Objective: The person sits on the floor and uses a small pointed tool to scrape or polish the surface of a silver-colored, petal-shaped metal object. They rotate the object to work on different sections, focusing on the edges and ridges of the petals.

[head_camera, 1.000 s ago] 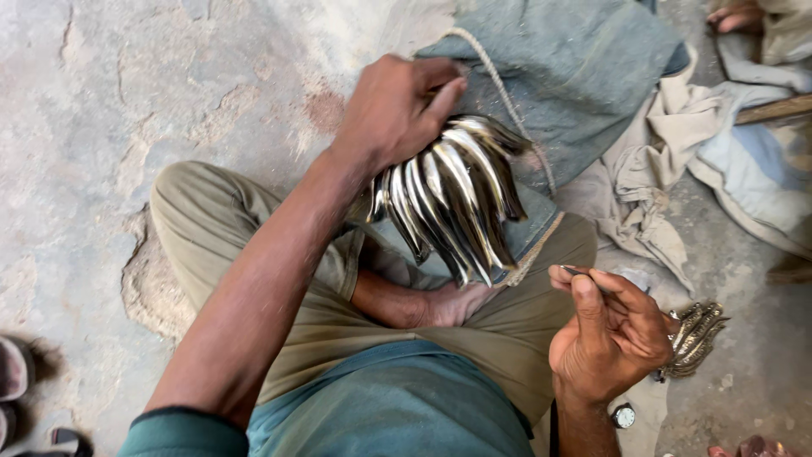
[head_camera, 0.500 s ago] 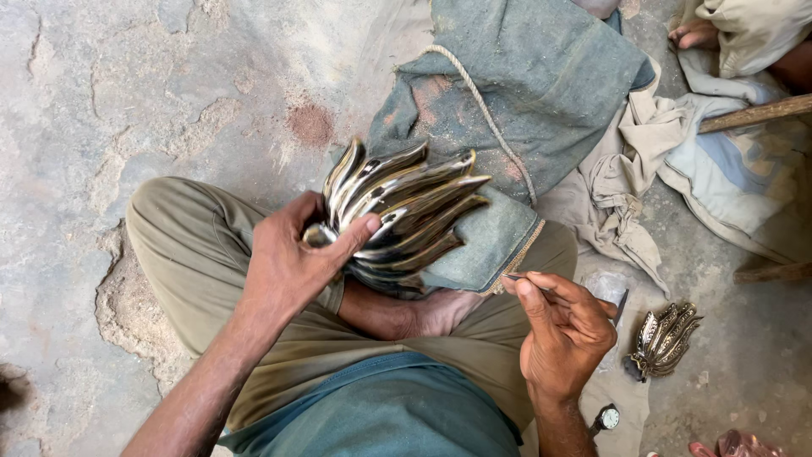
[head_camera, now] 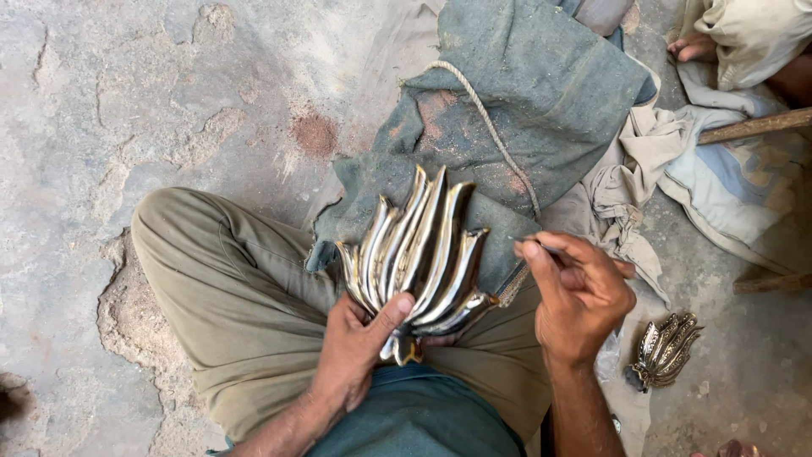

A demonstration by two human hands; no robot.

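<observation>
Two hands are at work over your lap as you sit cross-legged on the cracked concrete floor [head_camera: 101, 110]. Your left hand [head_camera: 359, 347] is closed around the base of a shiny metal fan-shaped piece [head_camera: 419, 254], thumb pressed across the front near its lower end, so the curved, polished fingers of the piece stand upward and splay slightly to the right. The piece sits above your olive trousers [head_camera: 228, 305], in front of the edge of a grey-green cloth [head_camera: 541, 93] that lies on the floor ahead of you with a rope [head_camera: 486, 118] running across it.

Your right hand [head_camera: 579, 292] hovers just right of the piece, fingers pinched on a thin tool [head_camera: 541, 247] whose tip points left toward the outermost metal finger. Whether the tip touches the metal, you cannot tell from this view.

On the floor to your right, well apart from the held piece, lies a second, smaller metal fan piece [head_camera: 666, 349], darker and duller. Beyond it, pale rags [head_camera: 643, 169] are bunched up beside a wooden stick [head_camera: 753, 127]. Another person's foot [head_camera: 694, 46] shows at the top right corner.
</observation>
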